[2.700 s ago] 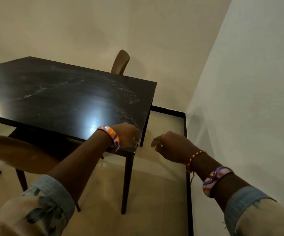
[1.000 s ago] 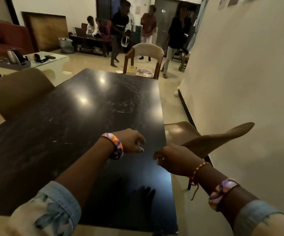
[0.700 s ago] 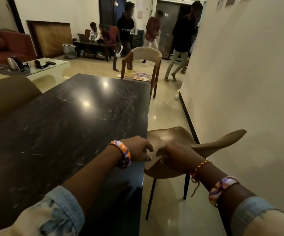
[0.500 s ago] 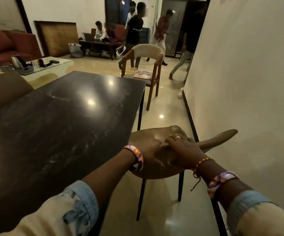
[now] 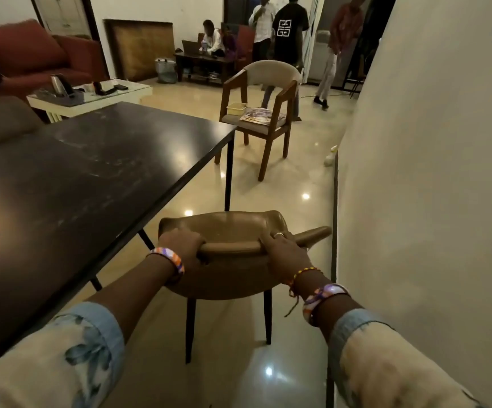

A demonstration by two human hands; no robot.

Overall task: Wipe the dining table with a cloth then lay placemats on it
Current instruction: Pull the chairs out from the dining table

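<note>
The black dining table (image 5: 85,184) fills the left, its dark top streaked with pale smears. A brown moulded chair (image 5: 230,231) stands beside the table's right edge, close to the wall. My left hand (image 5: 182,245) grips the left end of the chair's backrest and my right hand (image 5: 283,251) grips its right end. On the seat of a wooden armchair (image 5: 262,92) past the table's far corner lie patterned placemats (image 5: 261,115) and a small yellow tub (image 5: 236,108). No cloth is in view.
A white wall (image 5: 430,172) runs along the right, leaving a narrow strip of glossy floor. Another brown chair back (image 5: 0,119) shows at the left. A low white table (image 5: 91,94) with a kettle, a red sofa (image 5: 32,57) and several people stand beyond.
I have turned from the table's corner toward the room. Both hands left the tabletop, moved right to the brown chair and closed on its backrest; the chair now stands out from the table.
</note>
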